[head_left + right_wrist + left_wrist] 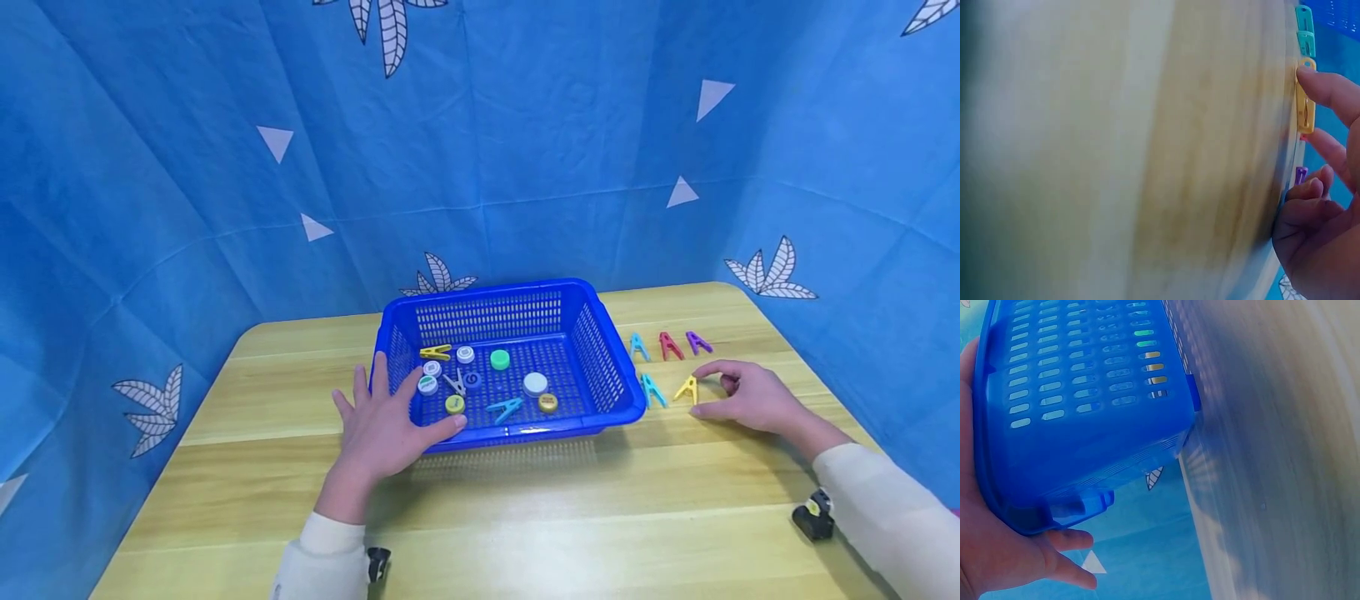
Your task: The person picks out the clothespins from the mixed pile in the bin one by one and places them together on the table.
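A blue plastic basket (487, 291) stands mid-table with bottle caps and clothespins inside. My left hand (385, 429) rests on its front left corner with fingers spread, the thumb along the front rim; the left wrist view shows the basket wall (1085, 425) beside the palm. At the right, my right hand (750, 398) pinches a yellow clothespin (686, 391) between thumb and index finger, close over the tabletop. In the right wrist view, the thumb is at one end of this clothespin (1305, 106) and the index finger at the other. The remaining right fingers are curled in.
Near the right hand lie two light-blue clothespins (652, 390), a red one (670, 346) and a purple one (698, 342). Inside the basket are a green cap (499, 360), a white cap (535, 383) and several others. A blue curtain (480, 150) hangs behind the wooden table (525, 533).
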Action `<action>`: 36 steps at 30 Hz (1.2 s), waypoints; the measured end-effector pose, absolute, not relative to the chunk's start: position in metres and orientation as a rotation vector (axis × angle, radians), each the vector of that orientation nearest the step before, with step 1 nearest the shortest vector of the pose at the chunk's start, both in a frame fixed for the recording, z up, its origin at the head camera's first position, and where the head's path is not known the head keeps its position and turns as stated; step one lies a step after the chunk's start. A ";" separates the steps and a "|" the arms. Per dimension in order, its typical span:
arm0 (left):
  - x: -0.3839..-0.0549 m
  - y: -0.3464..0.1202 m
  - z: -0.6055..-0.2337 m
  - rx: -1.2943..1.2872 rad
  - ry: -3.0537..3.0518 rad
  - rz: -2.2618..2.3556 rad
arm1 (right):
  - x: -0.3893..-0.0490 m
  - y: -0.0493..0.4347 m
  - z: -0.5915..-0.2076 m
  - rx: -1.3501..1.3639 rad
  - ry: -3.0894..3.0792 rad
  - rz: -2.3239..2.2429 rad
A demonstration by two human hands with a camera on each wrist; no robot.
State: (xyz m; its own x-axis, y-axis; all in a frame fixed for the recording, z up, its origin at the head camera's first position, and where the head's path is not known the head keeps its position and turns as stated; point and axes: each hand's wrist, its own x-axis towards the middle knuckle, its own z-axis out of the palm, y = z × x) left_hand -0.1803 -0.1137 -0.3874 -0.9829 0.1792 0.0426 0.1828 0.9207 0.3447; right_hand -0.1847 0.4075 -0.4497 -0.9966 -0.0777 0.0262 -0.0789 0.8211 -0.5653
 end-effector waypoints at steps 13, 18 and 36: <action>-0.181 -0.114 -0.390 -0.283 -3.061 -0.533 | -0.201 0.426 -0.445 0.390 -3.029 1.204; -0.180 -0.114 -0.390 -0.281 -3.056 -0.550 | -0.210 0.431 -0.439 0.507 -3.067 1.239; -0.181 -0.112 -0.390 -0.268 -3.047 -0.555 | -0.227 0.429 -0.426 0.545 -3.197 1.150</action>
